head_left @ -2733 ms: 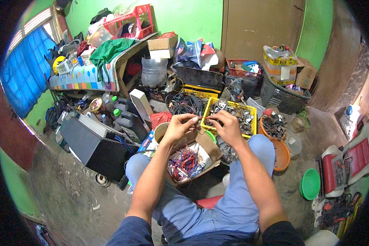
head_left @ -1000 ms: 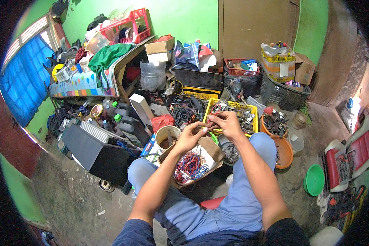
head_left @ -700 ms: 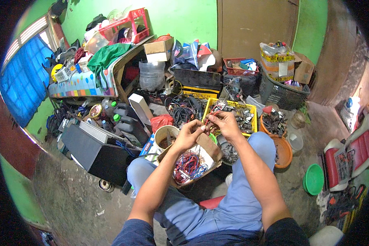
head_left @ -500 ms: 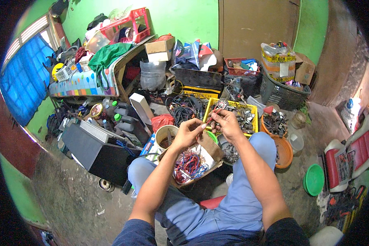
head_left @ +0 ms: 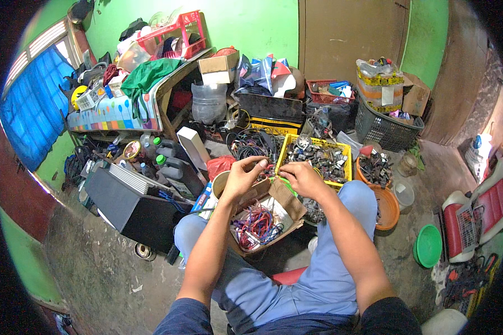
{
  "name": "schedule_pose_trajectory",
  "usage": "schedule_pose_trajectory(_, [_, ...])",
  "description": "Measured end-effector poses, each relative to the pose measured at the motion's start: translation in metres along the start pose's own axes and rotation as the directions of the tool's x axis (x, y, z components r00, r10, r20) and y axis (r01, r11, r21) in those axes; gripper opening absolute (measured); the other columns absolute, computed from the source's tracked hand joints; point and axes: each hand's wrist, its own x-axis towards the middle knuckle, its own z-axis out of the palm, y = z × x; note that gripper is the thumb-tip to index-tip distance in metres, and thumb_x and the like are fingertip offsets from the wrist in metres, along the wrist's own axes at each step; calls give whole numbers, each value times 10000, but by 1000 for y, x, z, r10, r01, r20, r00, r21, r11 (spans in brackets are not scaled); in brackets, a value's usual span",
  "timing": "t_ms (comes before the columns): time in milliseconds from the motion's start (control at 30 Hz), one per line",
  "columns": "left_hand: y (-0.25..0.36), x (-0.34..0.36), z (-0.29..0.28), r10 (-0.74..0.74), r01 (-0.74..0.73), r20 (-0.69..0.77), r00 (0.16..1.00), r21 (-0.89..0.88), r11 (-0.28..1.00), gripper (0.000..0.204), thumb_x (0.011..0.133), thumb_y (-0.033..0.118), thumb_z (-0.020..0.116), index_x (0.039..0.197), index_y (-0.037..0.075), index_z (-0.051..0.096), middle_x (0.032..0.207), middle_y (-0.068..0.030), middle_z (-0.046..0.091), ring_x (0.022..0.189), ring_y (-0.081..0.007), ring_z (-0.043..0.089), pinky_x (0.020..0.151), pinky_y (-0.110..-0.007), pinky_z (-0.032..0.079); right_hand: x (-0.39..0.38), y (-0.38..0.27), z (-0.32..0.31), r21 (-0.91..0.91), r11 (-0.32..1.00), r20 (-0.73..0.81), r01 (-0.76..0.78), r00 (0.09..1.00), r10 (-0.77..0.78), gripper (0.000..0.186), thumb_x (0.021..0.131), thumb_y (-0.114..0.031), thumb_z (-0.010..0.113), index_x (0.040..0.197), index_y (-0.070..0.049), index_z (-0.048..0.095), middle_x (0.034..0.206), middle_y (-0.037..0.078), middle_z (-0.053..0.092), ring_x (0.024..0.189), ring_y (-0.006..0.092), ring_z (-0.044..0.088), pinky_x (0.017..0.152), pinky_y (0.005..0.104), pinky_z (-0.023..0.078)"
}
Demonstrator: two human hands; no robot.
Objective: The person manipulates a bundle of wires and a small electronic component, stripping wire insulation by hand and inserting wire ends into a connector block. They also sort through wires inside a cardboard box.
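Note:
Both my hands are raised over an open cardboard box [head_left: 289,196] between my knees. My left hand [head_left: 243,177] pinches thumb against fingers, and my right hand [head_left: 304,180] pinches close to its right. Thin red wire [head_left: 270,168] shows in the small gap between them, its ends hidden by my fingers. A tangle of red, blue and purple wires [head_left: 256,226] fills the box. Just beyond my right hand stands a yellow crate [head_left: 349,162] heaped with small dark and metal parts. A pale bucket [head_left: 220,181] is partly covered by my left hand.
Orange basins [head_left: 388,207] with dark parts stand right of my knee. A black box-shaped case [head_left: 145,215] and dark jugs [head_left: 180,173] stand to the left. Black cables [head_left: 251,146] lie beyond my hands. A green bowl [head_left: 428,245] is at the far right.
My right hand has come down and nearer to my left, out of the space above the yellow crate. The left hand has shifted slightly left. The red wire between them shows less.

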Motion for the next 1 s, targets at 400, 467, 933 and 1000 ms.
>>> schedule_pose_trajectory(400, [-17,-2,1,26,-46,123,992,166,985,257,894,213,736,1017,-12,746,897,-84,744,813,-119,654,750,-293,519,-5,-16,-11,-116,989,156,90,985,-71,300,864,-116,660,1158,-68,693,960,161,644,942,368,633,831,458,513])
schedule_pose_trajectory(467, [-23,3,-2,95,-115,100,990,212,971,216,888,182,739,947,-25,745,803,-68,727,705,-84,612,647,-290,500,-3,-17,-9,-80,993,157,87,985,-74,330,862,-123,665,1187,-68,678,993,170,628,955,369,625,839,458,509])
schedule_pose_trajectory(933, [-23,2,11,79,-55,-117,990,194,979,208,897,195,736,882,-12,731,737,-45,703,675,-72,595,617,-272,479,-1,-13,-5,86,993,11,79,997,-80,261,896,-187,692,1124,-62,713,886,141,612,834,318,620,768,402,493])
schedule_pose_trajectory(1000, [-25,1,10,76,-61,-91,993,155,986,204,901,198,735,893,-6,730,744,-32,701,687,-74,596,632,-268,478,2,-15,-5,72,996,-20,44,999,-43,206,892,-174,689,1049,-49,739,846,134,615,812,318,626,750,403,496])
